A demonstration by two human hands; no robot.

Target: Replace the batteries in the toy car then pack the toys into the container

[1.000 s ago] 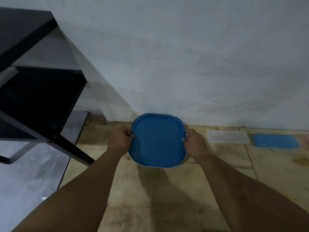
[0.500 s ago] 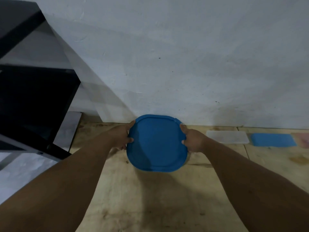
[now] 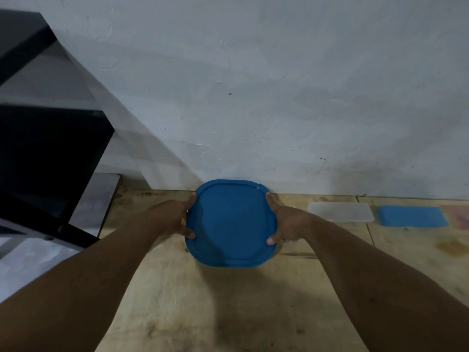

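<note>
Wooden floor point(image 3: 228, 313), two flat lids point(image 3: 341, 211)

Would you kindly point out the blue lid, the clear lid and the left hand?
blue lid point(image 3: 231, 222), head view, centre of its top face
clear lid point(image 3: 341, 211), head view, middle of its flat surface
left hand point(image 3: 175, 219), head view, back of the hand

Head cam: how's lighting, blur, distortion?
Head view: dim, bluish light; hard shadow under the blue lid on the floor; black frame at left is motion-smeared; wide-angle stretch swells both forearms near the bottom corners; no glare.
</note>
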